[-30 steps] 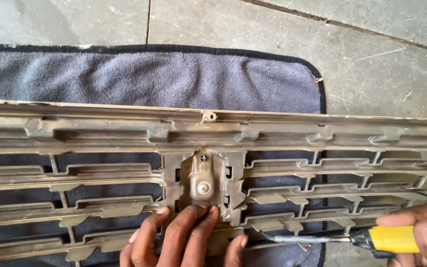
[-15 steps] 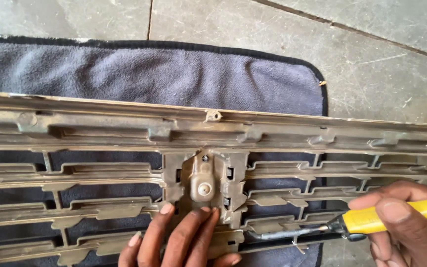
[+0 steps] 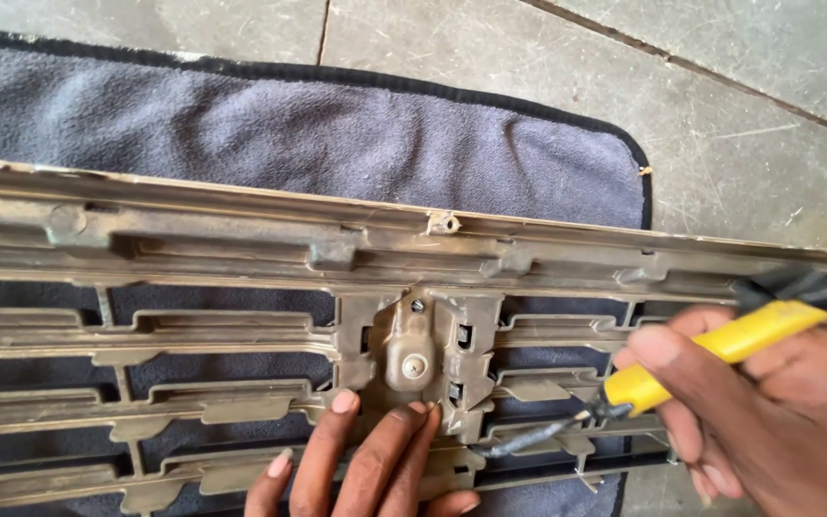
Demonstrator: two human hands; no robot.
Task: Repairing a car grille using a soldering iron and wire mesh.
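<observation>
- The dusty tan car grille (image 3: pixel 241 258) lies flat across the middle of the frame, on a grey mat (image 3: pixel 270 134) spread over the stone floor (image 3: pixel 739 105).
- At the lower middle of the grille sits a bracket (image 3: pixel 420 354) with a small screw (image 3: pixel 415 365) in it.
- The left hand (image 3: pixel 366 469), at the bottom middle, lies flat with its fingers (image 3: pixel 339 421) spread out, pressing down just under the bracket. It grips nothing.
- The right hand (image 3: pixel 768 412), at the lower right, has its fingers wrapped tight around a yellow-handled screwdriver (image 3: pixel 710 354). The dark tip points left, low beside the bracket.
- To do this well, I think the left hand should press hard so the grille cannot slide, and the tip should go in slowly so it does not slip toward the fingers.
- Hard to see: the very tip is blurry, so I cannot tell just what it touches. Both wrists, and both ends of the grille, are cut off by the frame edge.
</observation>
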